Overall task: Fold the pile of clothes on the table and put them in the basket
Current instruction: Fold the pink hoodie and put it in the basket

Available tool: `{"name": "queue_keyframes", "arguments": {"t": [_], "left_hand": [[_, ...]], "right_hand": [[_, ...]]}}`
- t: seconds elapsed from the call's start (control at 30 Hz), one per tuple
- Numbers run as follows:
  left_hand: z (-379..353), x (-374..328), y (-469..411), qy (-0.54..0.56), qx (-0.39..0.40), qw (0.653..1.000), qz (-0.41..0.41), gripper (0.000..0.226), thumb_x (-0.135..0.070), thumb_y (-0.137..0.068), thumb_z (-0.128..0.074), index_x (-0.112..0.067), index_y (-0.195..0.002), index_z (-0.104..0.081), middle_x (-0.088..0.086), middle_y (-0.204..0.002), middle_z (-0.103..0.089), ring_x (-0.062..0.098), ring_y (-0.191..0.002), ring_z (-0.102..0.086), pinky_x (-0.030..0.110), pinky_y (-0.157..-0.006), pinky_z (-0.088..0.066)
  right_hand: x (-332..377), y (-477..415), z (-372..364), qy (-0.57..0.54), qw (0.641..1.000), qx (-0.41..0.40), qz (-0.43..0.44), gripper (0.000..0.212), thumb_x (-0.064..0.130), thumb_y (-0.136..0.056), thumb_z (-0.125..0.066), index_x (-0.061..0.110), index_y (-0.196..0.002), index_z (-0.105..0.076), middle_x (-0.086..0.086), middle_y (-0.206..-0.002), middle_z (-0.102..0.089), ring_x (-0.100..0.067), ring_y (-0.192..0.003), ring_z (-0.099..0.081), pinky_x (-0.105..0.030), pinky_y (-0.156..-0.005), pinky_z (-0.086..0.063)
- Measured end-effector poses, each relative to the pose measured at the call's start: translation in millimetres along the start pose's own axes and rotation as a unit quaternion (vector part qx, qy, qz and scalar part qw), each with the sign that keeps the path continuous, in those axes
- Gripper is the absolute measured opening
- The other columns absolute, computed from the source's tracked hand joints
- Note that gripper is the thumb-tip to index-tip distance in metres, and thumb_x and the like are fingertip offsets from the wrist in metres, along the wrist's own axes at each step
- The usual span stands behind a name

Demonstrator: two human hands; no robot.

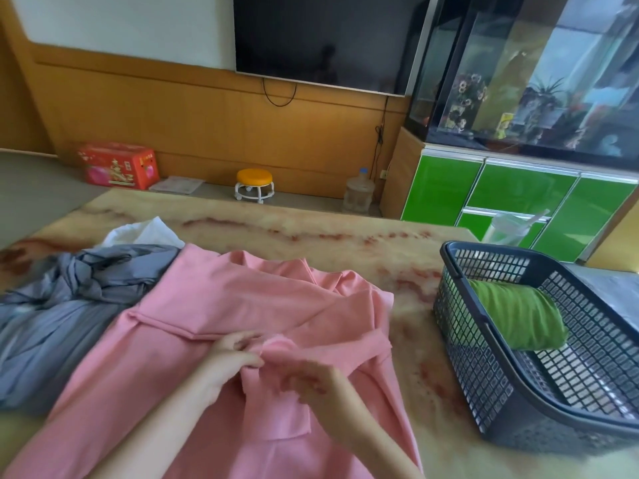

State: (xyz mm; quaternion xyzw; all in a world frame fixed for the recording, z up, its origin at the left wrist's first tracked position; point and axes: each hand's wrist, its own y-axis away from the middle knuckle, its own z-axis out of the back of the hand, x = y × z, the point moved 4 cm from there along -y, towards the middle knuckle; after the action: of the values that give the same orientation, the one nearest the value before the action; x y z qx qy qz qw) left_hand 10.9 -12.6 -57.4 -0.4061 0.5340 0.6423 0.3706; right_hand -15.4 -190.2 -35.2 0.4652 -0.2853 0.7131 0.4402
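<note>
Where the pink garment [242,299] lies spread at the near-edge ctr of the marble-pattern table [311,229], a soft matte knit w/ creased folds, both hands meet on a small bunched fold. L hand [230,356]: fingers curled, pinching pink fabric. R hand [311,380]: fingers curled, pinching same fold just beside. At left edge, thin crumpled grey garment [69,305] touches the pink one; white cloth [145,231] behind it. At right edge, dark plastic lattice basket [477,368] holds green rolled cloth [518,319].

One head-worn wide-angle camera faces forward and down, close above the left hand [230,357] and right hand [320,382], both seemingly gripping the pink garment [242,299]; the basket [466,357] lies right of that grip.
</note>
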Motion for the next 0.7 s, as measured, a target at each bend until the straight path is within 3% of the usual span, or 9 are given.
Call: {"name": "queue_keyframes", "arguments": {"t": [0.1,0.2,0.27,0.37,0.43,0.5,0.57,0.63,0.7], "left_hand": [[10,-10,-6,0.007,0.016,1.0,-0.007,0.064,0.028,-0.065,-0.047,-0.006,-0.118,-0.059,0.007,-0.114,-0.061,0.015,-0.104,-0.053,0.01,-0.067,-0.044],[21,-20,-9,0.003,0.015,1.0,-0.02,0.06,0.027,-0.073,-0.04,-0.01,-0.117,-0.056,0.004,-0.114,-0.059,0.012,-0.096,-0.053,0.012,-0.066,-0.042],[26,-19,-12,0.005,0.012,1.0,-0.008,0.048,0.02,-0.079,-0.051,-0.011,-0.116,-0.055,0.006,-0.105,-0.06,0.013,-0.087,-0.055,0.017,-0.067,-0.042],[34,-6,-15,0.003,0.016,1.0,0.021,0.032,0.003,-0.078,-0.069,0.005,-0.109,-0.063,0.015,-0.096,-0.07,0.02,-0.08,-0.064,0.023,-0.069,-0.05],[38,2,-14,-0.027,0.033,0.999,0.025,0.029,-0.006,-0.075,-0.074,-0.002,-0.104,-0.07,0.012,-0.093,-0.073,0.018,-0.08,-0.068,0.022,-0.071,-0.053],[45,5,-9,-0.104,0.023,0.994,0.009,0.015,-0.014,-0.074,-0.077,-0.016,-0.089,-0.075,0.002,-0.086,-0.074,0.015,-0.081,-0.067,0.022,-0.074,-0.05],[50,5,-6,-0.15,0.014,0.989,-0.005,0.007,-0.016,-0.075,-0.077,-0.02,-0.075,-0.072,-0.005,-0.076,-0.073,0.012,-0.075,-0.064,0.017,-0.064,-0.046],[53,5,-6,-0.141,0.013,0.99,0.004,0.006,-0.018,-0.08,-0.073,-0.022,-0.083,-0.069,-0.007,-0.083,-0.07,0.011,-0.079,-0.059,0.017,-0.061,-0.045],[55,4,-8,-0.098,0.005,0.995,0.029,0.013,-0.023,-0.084,-0.068,-0.022,-0.097,-0.065,-0.004,-0.097,-0.064,0.016,-0.095,-0.053,0.028,-0.077,-0.04]], "right_hand": [[7,0,48,-0.084,0.987,-0.139,-0.002,0.034,-0.007,-0.091,-0.044,0.017,-0.093,-0.069,-0.002,-0.084,-0.073,-0.013,-0.066,-0.066,-0.029,-0.059,-0.05],[4,-13,97,-0.004,0.975,-0.22,0.009,0.037,-0.007,-0.087,-0.047,0.022,-0.091,-0.069,0.004,-0.081,-0.073,-0.013,-0.071,-0.066,-0.027,-0.063,-0.049],[-5,-29,113,0.096,0.975,-0.199,-0.026,0.036,-0.002,-0.087,-0.049,0.027,-0.099,-0.068,0.015,-0.091,-0.07,-0.011,-0.086,-0.064,-0.022,-0.072,-0.046],[-34,-46,113,0.212,0.966,-0.116,-0.091,0.039,0.007,-0.089,-0.053,0.025,-0.122,-0.06,0.011,-0.108,-0.06,-0.008,-0.091,-0.054,-0.014,-0.067,-0.043],[-53,-48,107,0.214,0.968,-0.083,-0.099,0.039,0.015,-0.087,-0.062,0.022,-0.125,-0.058,0.004,-0.121,-0.061,-0.007,-0.094,-0.054,-0.013,-0.074,-0.045],[-65,-40,102,0.166,0.98,-0.072,-0.076,0.045,0.019,-0.08,-0.073,0.021,-0.123,-0.059,0.008,-0.13,-0.052,-0.004,-0.105,-0.052,-0.004,-0.08,-0.04],[-73,-29,105,0.145,0.986,-0.068,-0.042,0.059,0.016,-0.073,-0.08,0.025,-0.125,-0.055,0.014,-0.132,-0.04,-0.001,-0.113,-0.047,-0.001,-0.084,-0.037],[-79,-18,107,0.173,0.982,-0.07,-0.029,0.064,0.012,-0.069,-0.082,0.026,-0.125,-0.055,0.016,-0.13,-0.039,-0.001,-0.113,-0.046,-0.008,-0.092,-0.038],[-78,-13,107,0.218,0.969,-0.115,-0.02,0.042,0.012,-0.072,-0.079,0.024,-0.11,-0.066,0.017,-0.119,-0.048,-0.004,-0.105,-0.05,-0.008,-0.092,-0.036]]}}
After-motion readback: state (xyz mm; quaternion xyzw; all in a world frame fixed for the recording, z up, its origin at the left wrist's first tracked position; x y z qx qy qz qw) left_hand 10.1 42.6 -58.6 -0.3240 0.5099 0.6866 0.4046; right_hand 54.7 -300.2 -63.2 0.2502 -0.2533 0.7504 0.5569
